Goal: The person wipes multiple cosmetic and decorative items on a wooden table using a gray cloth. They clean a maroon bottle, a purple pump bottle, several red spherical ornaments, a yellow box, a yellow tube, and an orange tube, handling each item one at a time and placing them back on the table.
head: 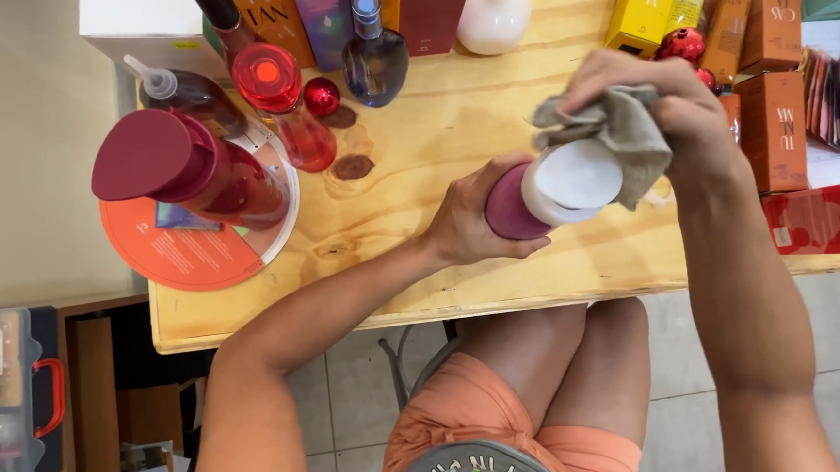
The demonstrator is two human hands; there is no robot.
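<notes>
Both hands meet at bottle [544, 197]: left hand [468, 225] grips, right hand [669, 104] presses cloth [618, 129]

The scene is bright and evenly lit, seemingly by soft daylight, though the source itself is out of view. The pale wooden worktop [453, 146] shows only faint, soft shadows beneath the bottles. Small glare spots sit on the red glass bottle [280, 94] and the round red ornament [322, 96]. The right hand [665, 114] and its grey cloth [618, 132] look slightly smeared. Straight lines bend at the picture's edges, and the near foreground at the bottom is soft.
</notes>
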